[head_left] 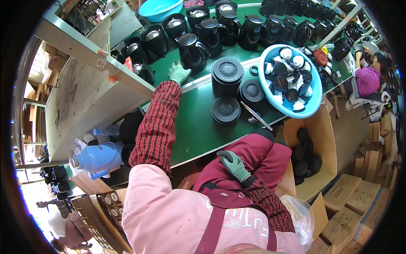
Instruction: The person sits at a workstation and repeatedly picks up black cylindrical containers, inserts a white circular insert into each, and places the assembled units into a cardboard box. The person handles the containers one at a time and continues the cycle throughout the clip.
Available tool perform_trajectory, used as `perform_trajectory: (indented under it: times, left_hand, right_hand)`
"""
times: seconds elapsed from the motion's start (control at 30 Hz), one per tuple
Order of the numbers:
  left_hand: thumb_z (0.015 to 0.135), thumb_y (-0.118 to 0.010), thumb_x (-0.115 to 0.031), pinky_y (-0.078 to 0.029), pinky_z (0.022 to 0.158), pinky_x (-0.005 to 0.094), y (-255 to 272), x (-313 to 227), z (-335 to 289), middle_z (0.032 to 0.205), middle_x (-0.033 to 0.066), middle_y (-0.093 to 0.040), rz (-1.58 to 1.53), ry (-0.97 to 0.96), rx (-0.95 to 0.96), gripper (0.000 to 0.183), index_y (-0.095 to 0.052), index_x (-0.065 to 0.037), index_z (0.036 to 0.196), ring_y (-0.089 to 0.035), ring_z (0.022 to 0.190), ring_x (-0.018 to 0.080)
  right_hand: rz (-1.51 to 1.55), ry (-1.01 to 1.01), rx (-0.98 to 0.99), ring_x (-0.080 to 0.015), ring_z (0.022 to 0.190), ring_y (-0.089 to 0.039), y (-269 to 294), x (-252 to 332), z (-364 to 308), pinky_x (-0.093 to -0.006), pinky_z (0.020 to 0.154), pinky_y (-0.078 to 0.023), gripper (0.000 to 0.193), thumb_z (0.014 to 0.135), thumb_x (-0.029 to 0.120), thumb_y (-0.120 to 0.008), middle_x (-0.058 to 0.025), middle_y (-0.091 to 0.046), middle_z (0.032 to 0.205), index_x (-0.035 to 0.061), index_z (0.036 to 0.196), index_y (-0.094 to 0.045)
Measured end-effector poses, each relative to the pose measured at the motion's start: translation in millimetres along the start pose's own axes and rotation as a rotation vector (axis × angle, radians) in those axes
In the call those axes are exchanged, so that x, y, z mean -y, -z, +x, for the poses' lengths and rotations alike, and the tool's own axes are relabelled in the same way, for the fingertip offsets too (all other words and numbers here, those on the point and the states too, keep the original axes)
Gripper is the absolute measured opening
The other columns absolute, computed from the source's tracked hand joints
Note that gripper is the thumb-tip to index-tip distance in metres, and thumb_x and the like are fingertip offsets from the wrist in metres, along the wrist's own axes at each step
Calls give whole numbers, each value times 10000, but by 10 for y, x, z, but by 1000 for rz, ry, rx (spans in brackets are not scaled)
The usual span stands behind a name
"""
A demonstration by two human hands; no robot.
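My left hand (179,73), in a pale green glove, reaches over the green bench beside the base of a black lidded jug (192,51). Its fingers are smeared by motion, so I cannot tell whether they touch the jug. My right hand (235,166), gloved in green too, rests on my thigh with its fingers laid out and nothing in them. Stacks of round black plastic parts (227,70) stand in front of me on the bench. Next to them lies a slim metallic tool (256,116).
A light blue basin (313,99) holds black-and-white stoppers at the bench's near edge. Behind are several lidded jugs (251,31) and open black jug bodies (154,40). A metal frame post (97,53) slants at left. Below right, a carton (325,144) holds black parts; a person (369,78) sits farther off.
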State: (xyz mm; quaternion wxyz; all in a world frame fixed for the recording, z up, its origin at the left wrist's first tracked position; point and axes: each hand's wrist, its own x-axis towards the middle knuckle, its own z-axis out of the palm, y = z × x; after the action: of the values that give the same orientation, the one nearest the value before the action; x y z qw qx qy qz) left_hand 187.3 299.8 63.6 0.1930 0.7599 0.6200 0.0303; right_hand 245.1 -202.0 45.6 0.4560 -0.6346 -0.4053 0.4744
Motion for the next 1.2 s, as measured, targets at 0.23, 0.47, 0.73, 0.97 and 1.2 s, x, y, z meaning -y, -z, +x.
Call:
perform_trajectory:
  times: [0.23,0.47,0.73,0.97,1.2]
  left_hand:
    - [812,-758,-389,-303,1164,614,1161,423,-331,1584,275,-371,205,360,-633,976,-290,-35,1592,-372,1454,452]
    - [991,-572,-218,-442,942,709,683,535,-368,1351,168,-603,646,178,-367,307,-652,-222,1288,-574,1273,409]
    - [839,-705,-74,-551,890,415,1277,348,-1548,1137,103,-618,368,-844,-310,369,-676,-176,1192,-617,1083,326]
    - [782,-781,-43,-534,878,420,1994,100,-3177,1061,87,-626,157,-1177,233,362,-729,-144,1126,-638,1023,317]
    - [809,-766,-15,-526,961,415,2266,-106,-3843,1266,120,-618,64,-1305,331,551,-647,-115,1337,-614,1164,333]
  right_hand:
    - [-89,19,-35,-246,1034,-719,-117,-37,42,-343,891,-560,241,957,146,-665,-66,-735,1134,100,1190,-705]
    - [-263,151,-59,-302,1014,-701,-119,-35,36,-380,868,-559,238,956,181,-651,-76,-717,1113,153,1185,-710]
    - [-339,316,-132,-300,983,-708,-192,-81,-18,-376,838,-569,204,927,95,-681,-95,-722,1076,96,1126,-725]
    - [-687,518,-392,-390,1407,-438,94,1263,-166,-509,1160,-368,856,814,292,-819,-204,-397,1563,58,1535,-423]
    - [-567,768,63,-351,1233,-604,457,1702,-461,-445,1034,-503,548,700,313,-899,-143,-584,1399,102,1154,-678]
